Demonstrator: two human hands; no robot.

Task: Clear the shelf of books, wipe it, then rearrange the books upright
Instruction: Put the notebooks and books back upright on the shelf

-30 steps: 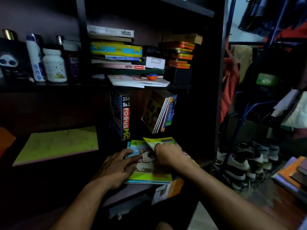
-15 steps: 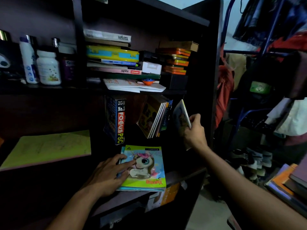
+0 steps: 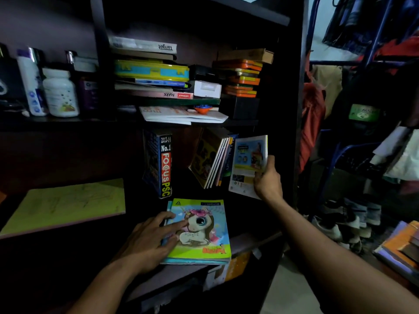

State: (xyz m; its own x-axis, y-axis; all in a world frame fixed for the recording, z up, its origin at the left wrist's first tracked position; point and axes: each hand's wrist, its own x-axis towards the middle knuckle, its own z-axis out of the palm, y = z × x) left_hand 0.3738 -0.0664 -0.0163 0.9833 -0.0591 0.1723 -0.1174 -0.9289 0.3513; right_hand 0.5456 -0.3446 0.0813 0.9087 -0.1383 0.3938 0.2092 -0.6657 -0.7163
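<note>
Fingers (image 3: 271, 163) of right hand (image 3: 267, 180) around thin book (image 3: 248, 164), beside leaning books (image 3: 213, 159).

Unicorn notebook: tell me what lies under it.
Under the unicorn notebook a blue-edged book peeks out along its left side, stacked on the shelf board. Its cover is hidden.

A thin booklet (image 3: 248, 166) stands upright at three o'clock of the leaning books (image 3: 214, 162); a unicorn notebook (image 3: 204, 232) lies flat at six o'clock.
</note>
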